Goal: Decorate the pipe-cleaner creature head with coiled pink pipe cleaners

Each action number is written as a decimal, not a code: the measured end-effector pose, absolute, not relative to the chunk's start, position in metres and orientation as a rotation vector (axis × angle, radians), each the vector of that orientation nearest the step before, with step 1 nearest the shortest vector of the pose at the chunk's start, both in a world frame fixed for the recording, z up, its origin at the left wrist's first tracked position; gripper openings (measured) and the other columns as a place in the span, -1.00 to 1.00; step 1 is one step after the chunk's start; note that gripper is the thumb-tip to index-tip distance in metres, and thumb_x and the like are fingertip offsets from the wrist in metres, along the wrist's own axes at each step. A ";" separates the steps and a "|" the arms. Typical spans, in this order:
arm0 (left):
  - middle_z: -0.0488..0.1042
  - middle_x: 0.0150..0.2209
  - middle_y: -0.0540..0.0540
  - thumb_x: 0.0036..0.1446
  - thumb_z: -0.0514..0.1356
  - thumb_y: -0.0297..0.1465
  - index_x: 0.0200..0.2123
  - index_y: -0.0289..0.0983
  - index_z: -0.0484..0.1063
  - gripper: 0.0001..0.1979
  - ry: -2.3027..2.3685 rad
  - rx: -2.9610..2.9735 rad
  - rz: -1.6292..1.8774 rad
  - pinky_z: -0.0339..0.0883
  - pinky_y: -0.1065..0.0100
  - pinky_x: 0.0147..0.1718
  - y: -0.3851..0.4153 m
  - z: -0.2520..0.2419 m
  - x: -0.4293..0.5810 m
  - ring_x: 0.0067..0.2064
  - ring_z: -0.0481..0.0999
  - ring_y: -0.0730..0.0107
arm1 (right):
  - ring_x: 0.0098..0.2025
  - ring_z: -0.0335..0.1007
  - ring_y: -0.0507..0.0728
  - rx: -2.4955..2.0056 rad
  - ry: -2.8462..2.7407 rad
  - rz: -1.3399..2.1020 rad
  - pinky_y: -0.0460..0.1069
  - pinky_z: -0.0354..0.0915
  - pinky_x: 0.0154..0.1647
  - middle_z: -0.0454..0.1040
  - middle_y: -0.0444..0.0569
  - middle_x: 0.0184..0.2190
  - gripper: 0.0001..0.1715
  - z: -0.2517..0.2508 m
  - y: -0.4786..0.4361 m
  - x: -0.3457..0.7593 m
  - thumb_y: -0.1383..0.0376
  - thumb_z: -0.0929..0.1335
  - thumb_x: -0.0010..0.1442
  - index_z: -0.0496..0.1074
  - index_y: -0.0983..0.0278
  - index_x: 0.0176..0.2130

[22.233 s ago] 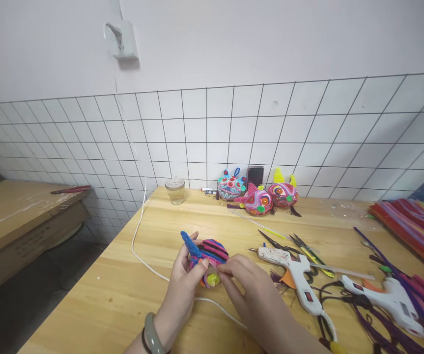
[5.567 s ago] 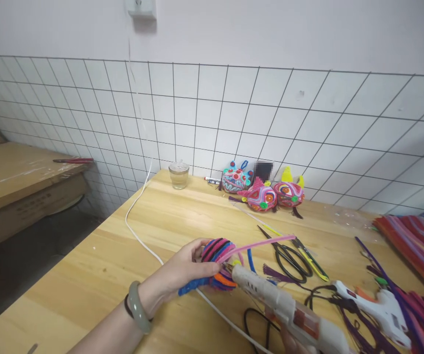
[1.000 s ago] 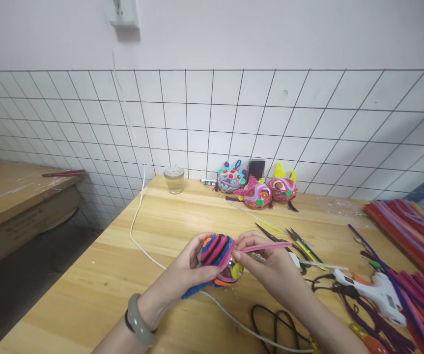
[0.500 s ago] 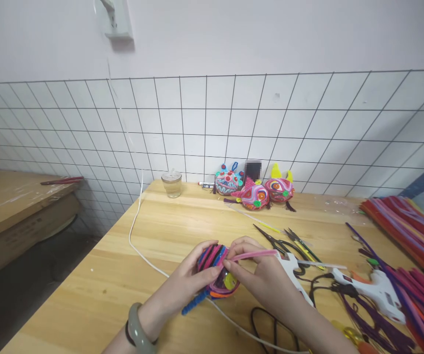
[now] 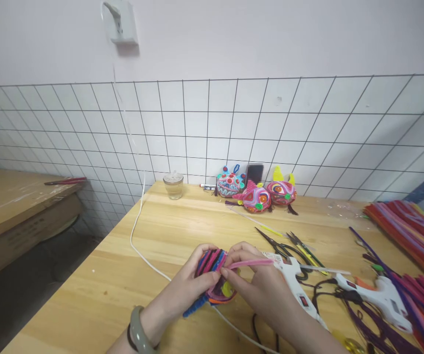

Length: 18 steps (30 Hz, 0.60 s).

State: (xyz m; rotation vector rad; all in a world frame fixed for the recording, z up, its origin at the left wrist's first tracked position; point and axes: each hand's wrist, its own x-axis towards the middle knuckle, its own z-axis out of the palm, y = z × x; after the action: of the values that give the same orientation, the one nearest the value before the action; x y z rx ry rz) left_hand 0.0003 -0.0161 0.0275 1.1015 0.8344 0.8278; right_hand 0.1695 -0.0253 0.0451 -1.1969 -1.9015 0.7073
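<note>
My left hand (image 5: 193, 278) is wrapped round a striped pipe-cleaner ornament (image 5: 212, 260), banded in pink, black and blue, with orange and yellow parts low on its right side. A blue fuzzy strip (image 5: 196, 306) sticks out below it at the left. Pinched in my right hand (image 5: 252, 278) is a pink pipe cleaner (image 5: 254, 263), its free end pointing right. The fingertips of both hands meet at the ornament's face and hide part of it. Just beyond my right hand lies a white glue gun (image 5: 296, 282).
Finished ornaments (image 5: 256, 197) stand by the tiled wall, near a glass cup (image 5: 174, 186). Black scissors (image 5: 280, 244), a second glue gun (image 5: 376, 297) and bundles of pipe cleaners (image 5: 410, 231) lie to the right. A white cord (image 5: 138, 246) crosses the table under my hands.
The view has shifted slightly, so the scene sits a little lower and further right. My right hand has turned a little over the ornament, covering more of its face. Both holds are unchanged.
</note>
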 end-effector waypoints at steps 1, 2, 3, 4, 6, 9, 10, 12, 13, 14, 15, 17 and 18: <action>0.39 -0.28 0.02 0.01 0.24 -0.36 -0.11 -0.17 0.28 -0.65 0.831 1.099 0.829 0.20 0.40 -0.33 -0.016 0.027 0.000 -0.33 0.34 0.43 | -0.27 0.36 0.12 -1.194 -1.896 0.716 0.02 0.27 -0.24 0.39 -0.08 -0.37 -0.88 0.045 -0.026 0.169 0.39 0.32 0.12 0.41 0.21 -0.44; 0.38 -0.30 0.03 0.01 0.24 -0.36 -0.11 -0.17 0.27 -0.65 0.826 1.095 0.827 0.20 0.40 -0.35 -0.016 0.027 0.000 -0.36 0.33 0.45 | -0.26 0.36 0.12 -1.195 -1.891 0.729 0.02 0.27 -0.23 0.39 -0.07 -0.36 -0.87 0.045 -0.026 0.169 0.39 0.32 0.13 0.42 0.22 -0.44; 0.37 -0.32 0.04 0.00 0.23 -0.36 -0.11 -0.17 0.27 -0.65 0.823 1.090 0.818 0.19 0.41 -0.36 -0.016 0.027 0.000 -0.39 0.32 0.47 | -0.25 0.36 0.12 -1.196 -1.888 0.743 0.02 0.28 -0.23 0.40 -0.06 -0.36 -0.88 0.045 -0.027 0.168 0.38 0.32 0.13 0.43 0.22 -0.43; 0.36 -0.34 0.05 0.00 0.23 -0.37 -0.11 -0.17 0.26 -0.65 0.821 1.088 0.808 0.19 0.41 -0.38 -0.016 0.027 0.000 -0.40 0.31 0.48 | -0.26 0.37 0.13 -1.195 -1.886 0.760 0.02 0.28 -0.23 0.40 -0.06 -0.35 -0.89 0.046 -0.027 0.168 0.37 0.33 0.13 0.44 0.22 -0.42; 0.36 -0.34 0.04 0.01 0.21 -0.39 -0.11 -0.17 0.26 -0.66 0.826 1.098 0.801 0.19 0.41 -0.38 -0.016 0.027 -0.001 -0.39 0.31 0.47 | -0.26 0.38 0.13 -1.170 -1.873 0.805 0.02 0.28 -0.22 0.43 -0.05 -0.36 -0.88 0.049 -0.026 0.169 0.34 0.32 0.16 0.45 0.23 -0.41; 0.37 -0.27 0.02 0.01 0.19 -0.42 -0.10 -0.17 0.26 -0.66 0.838 1.130 0.820 0.18 0.42 -0.36 -0.016 0.026 -0.004 -0.31 0.33 0.44 | -0.29 0.40 0.12 -1.088 -1.817 0.928 -0.01 0.29 -0.24 0.48 -0.04 -0.40 -0.74 0.055 -0.024 0.171 0.24 0.27 0.23 0.44 0.25 -0.45; 0.38 -0.26 0.02 0.01 0.18 -0.43 -0.10 -0.17 0.25 -0.66 0.833 1.136 0.825 0.18 0.43 -0.35 -0.016 0.025 -0.004 -0.30 0.33 0.44 | -0.31 0.40 0.12 -1.072 -1.789 0.979 -0.02 0.30 -0.26 0.49 -0.05 -0.42 -0.68 0.057 -0.024 0.172 0.21 0.25 0.25 0.43 0.25 -0.46; 0.39 -0.26 0.03 0.02 0.17 -0.44 -0.09 -0.16 0.25 -0.65 0.813 1.136 0.824 0.18 0.43 -0.34 -0.015 0.023 -0.005 -0.30 0.33 0.44 | -0.34 0.39 0.11 -1.070 -1.737 1.070 -0.04 0.31 -0.30 0.48 -0.06 -0.44 -0.62 0.059 -0.022 0.175 0.14 0.22 0.27 0.44 0.26 -0.46; 0.39 -0.25 0.03 0.01 0.17 -0.46 -0.09 -0.16 0.25 -0.66 0.803 1.134 0.825 0.18 0.43 -0.33 -0.015 0.022 -0.006 -0.29 0.33 0.44 | -0.35 0.38 0.11 -1.076 -1.718 1.099 -0.04 0.31 -0.30 0.47 -0.07 -0.46 -0.59 0.060 -0.022 0.176 0.11 0.22 0.27 0.45 0.26 -0.45; 0.40 -0.25 0.03 0.02 0.16 -0.47 -0.09 -0.15 0.25 -0.66 0.794 1.126 0.824 0.18 0.43 -0.33 -0.014 0.020 -0.006 -0.29 0.33 0.44 | -0.35 0.38 0.11 -1.082 -1.708 1.117 -0.04 0.31 -0.27 0.46 -0.07 -0.46 -0.58 0.060 -0.021 0.177 0.10 0.21 0.27 0.45 0.27 -0.45; 0.40 -0.23 0.03 0.02 0.16 -0.47 -0.09 -0.15 0.25 -0.66 0.790 1.114 0.822 0.18 0.43 -0.33 -0.014 0.019 -0.006 -0.28 0.34 0.44 | -0.35 0.37 0.11 -1.087 -1.703 1.126 -0.03 0.31 -0.24 0.45 -0.08 -0.47 -0.56 0.060 -0.021 0.178 0.09 0.21 0.27 0.44 0.27 -0.46; 0.40 -0.19 0.02 0.03 0.15 -0.47 -0.08 -0.14 0.25 -0.66 0.787 1.086 0.808 0.19 0.42 -0.33 -0.013 0.017 -0.006 -0.27 0.35 0.42 | -0.35 0.35 0.10 -1.096 -1.696 1.130 -0.02 0.30 -0.19 0.43 -0.09 -0.48 -0.55 0.059 -0.021 0.178 0.07 0.20 0.26 0.42 0.27 -0.48; 0.39 -0.18 0.01 0.04 0.15 -0.46 -0.08 -0.14 0.25 -0.66 0.786 1.073 0.801 0.20 0.41 -0.32 -0.014 0.017 -0.007 -0.26 0.36 0.41 | -0.36 0.35 0.10 -1.101 -1.691 1.130 -0.02 0.30 -0.18 0.42 -0.09 -0.48 -0.55 0.059 -0.021 0.178 0.07 0.20 0.26 0.41 0.27 -0.49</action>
State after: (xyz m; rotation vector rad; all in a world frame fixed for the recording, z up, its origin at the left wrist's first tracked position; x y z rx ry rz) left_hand -0.0065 -0.0135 0.0167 1.0734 0.7858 0.8013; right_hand 0.1783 -0.0212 0.0589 -1.1008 -1.6915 1.1303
